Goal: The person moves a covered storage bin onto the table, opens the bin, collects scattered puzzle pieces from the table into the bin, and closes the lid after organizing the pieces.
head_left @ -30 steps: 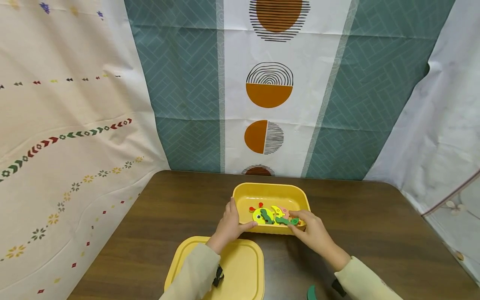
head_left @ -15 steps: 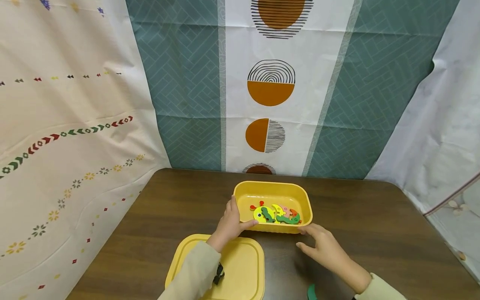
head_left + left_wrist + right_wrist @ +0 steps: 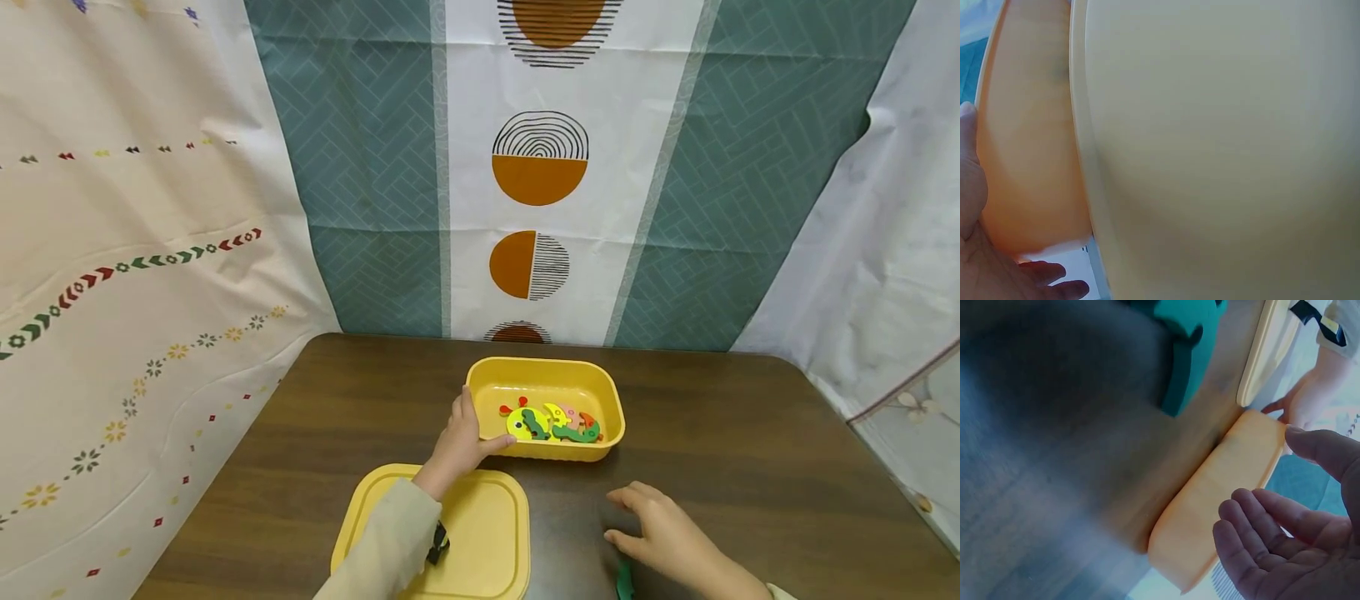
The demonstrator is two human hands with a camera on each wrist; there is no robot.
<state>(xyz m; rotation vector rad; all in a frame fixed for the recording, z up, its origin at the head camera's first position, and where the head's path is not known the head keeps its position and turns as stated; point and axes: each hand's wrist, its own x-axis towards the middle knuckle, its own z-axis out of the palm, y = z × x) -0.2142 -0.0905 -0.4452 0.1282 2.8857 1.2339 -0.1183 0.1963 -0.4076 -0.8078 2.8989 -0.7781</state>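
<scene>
A yellow plastic box [image 3: 555, 451] stands on the table. My left hand [image 3: 454, 446] rests at its near left corner, thumb on the front rim and fingers along the left wall. Inside lie flat puzzle pieces: a yellow round one [image 3: 514, 426] with an eye and red feelers, green wavy ones [image 3: 581, 435], a yellow crescent [image 3: 556, 414], a pink piece [image 3: 571, 414] and an orange-red one. My right hand [image 3: 660, 529] hovers with loosely bent fingers, holding nothing. Just below it on the table is a green curved piece [image 3: 624, 582], partly out of frame; the right wrist view shows its notched edge [image 3: 1197, 353].
A pale yellow lid [image 3: 483, 533] lies flat on the brown table [image 3: 720, 433] under my left forearm, in front of the box. Patterned cloths hang behind the table [image 3: 375, 275] and at both sides.
My right hand has let go of an orange-red and green piece in the box, then drawn back over the front rim toward the green curved piece. The left hand has stayed at the box.
</scene>
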